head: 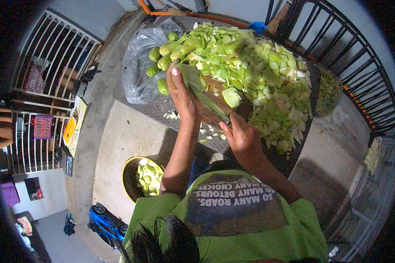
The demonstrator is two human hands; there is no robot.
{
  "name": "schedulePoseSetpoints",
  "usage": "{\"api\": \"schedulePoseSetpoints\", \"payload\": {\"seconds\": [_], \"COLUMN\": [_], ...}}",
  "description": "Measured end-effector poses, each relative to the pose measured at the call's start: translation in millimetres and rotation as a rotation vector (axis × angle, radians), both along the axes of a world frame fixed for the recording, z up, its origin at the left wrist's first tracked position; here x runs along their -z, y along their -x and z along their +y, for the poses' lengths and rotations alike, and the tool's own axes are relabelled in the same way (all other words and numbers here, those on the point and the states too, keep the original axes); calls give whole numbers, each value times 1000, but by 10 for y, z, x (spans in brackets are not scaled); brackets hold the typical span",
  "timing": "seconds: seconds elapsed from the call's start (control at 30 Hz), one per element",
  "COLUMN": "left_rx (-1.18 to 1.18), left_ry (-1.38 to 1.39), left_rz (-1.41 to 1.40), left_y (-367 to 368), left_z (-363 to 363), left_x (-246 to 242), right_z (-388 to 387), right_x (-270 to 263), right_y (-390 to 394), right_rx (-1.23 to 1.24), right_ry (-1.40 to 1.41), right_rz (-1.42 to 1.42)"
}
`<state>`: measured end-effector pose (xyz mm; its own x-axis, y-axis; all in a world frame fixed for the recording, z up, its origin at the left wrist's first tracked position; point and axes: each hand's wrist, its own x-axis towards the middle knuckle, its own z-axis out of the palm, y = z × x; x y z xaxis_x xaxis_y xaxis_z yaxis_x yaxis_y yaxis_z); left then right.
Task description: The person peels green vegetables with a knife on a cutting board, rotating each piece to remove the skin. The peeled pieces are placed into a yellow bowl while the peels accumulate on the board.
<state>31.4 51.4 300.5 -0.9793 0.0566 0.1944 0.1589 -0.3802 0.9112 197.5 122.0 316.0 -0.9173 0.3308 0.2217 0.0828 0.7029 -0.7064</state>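
Note:
My left hand [181, 92] is upright at the far end of a broad blade [207, 98] with green wet bits on it, its fingers and thumb against a pale green piece [189, 75]. My right hand [242, 133] is closed around the near end of the blade, where the handle is hidden. Below the blade lies a wooden chopping board [214, 87] with a cut green chunk [231, 97] on it. Beyond is a large heap of sliced green vegetable [230, 52], perhaps chayote. Several whole green vegetables [164, 61] lie to the left of the heap.
A clear plastic bag [140, 65] lies at the table's left. White scraps [172, 115] dot the dark textured table top [154, 107]. A yellow-rimmed bucket [125, 167] of cut pieces stands on the floor at lower left, near a blue toy car [107, 223]. Dark railings [342, 49] curve at the right.

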Motion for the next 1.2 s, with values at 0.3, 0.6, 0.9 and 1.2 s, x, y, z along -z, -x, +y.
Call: {"api": "schedulePoseSetpoints", "payload": {"seconds": [0.3,0.6,0.9,1.2], "left_rx": [-224,311,376,375], "left_ry": [264,-462,-491,-410], "left_rz": [209,-467,-459,-399], "left_y": [-68,57,75,95], "left_z": [5,-45,-134,-156], "left_x": [-79,55,41,-35], "right_z": [-12,400,541,452], "right_x": [126,251,231,73], "right_y": [123,115,66,-58], "right_rx": [26,-91,-48,-169], "right_ry": [44,1055,892,857], "right_rz": [-37,-77,-73,-257]}}
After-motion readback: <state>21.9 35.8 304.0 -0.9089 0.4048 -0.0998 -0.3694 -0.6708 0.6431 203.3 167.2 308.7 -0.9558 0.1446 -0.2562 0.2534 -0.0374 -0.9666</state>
